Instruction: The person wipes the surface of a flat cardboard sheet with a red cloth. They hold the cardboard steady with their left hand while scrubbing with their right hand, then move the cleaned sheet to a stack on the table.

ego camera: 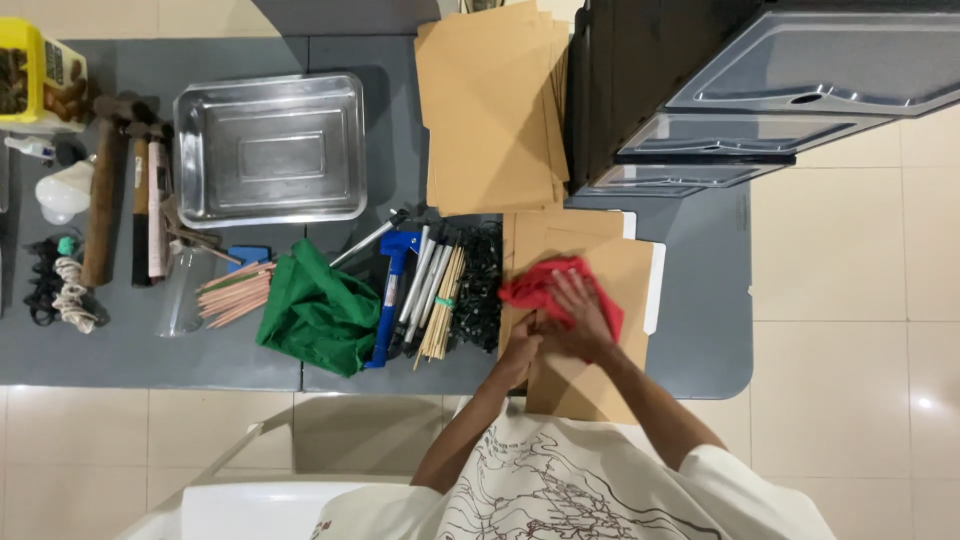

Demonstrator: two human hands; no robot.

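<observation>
Step in hand looks like wiping or pressing: red cloth (pixel 552 286) being worked over a brown folder (pixel 590 340) lying at the near edge of the grey worktop (pixel 700 330).

Right hand (pixel 580 318) lies flat on the cloth, fingers (pixel 568 292) spread and pressing down, not pinching. Left hand (pixel 520 350) sits just beside it at the folder's left edge, partly hidden under the right wrist; cannot tell how its fingers are set, likely steadying the folder.

Next move, by my guess, needs steady downward pressure while the folder is kept from sliding.

Left of the folder: black clips (pixel 482 285), bundle of sticks (pixel 443 305), blue tool (pixel 393 290), green cloth (pixel 320 310).

Farther back: stack of brown folders (pixel 490 110), steel tray (pixel 270 148), hammers (pixel 110 190) at far left, dark plastic drawer unit (pixel 740 90) at right.
</observation>
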